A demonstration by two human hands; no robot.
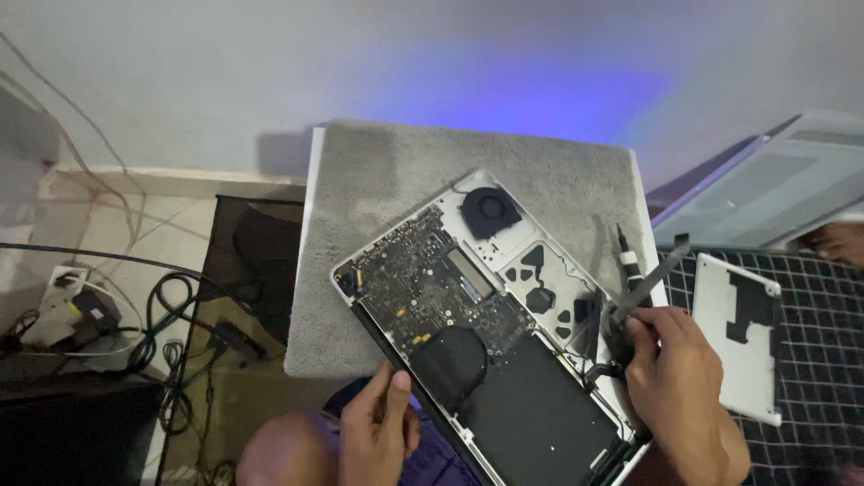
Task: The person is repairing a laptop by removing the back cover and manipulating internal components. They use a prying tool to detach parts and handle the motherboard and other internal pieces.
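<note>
The opened laptop lies bottom-up and skewed on a grey mat, its far corner pointing up and right, its near end hanging off the mat's front edge toward the person's lap. Inside, the round black fan sits near the far corner, the dark circuit board fills the left half, and the big black battery takes the near end.

Right hand at the laptop's right edge: fingers pinched together around a thin black strip, a flat bracket or cable piece that slants up and away from the case. Whether its lower end is attached I can't tell. Just beyond the fingertips, a black-and-white screwdriver lies on the mat's right margin.

Left hand at the near left edge of the laptop, fingers loosely curled and touching the rim, gripping nothing.

Room: bare mat beyond the fan and along the left side. To the right, a white bottom cover rests on a black checked surface, close to the right hand. On the floor to the left, a tangle of cables and a power strip, well apart.
</note>
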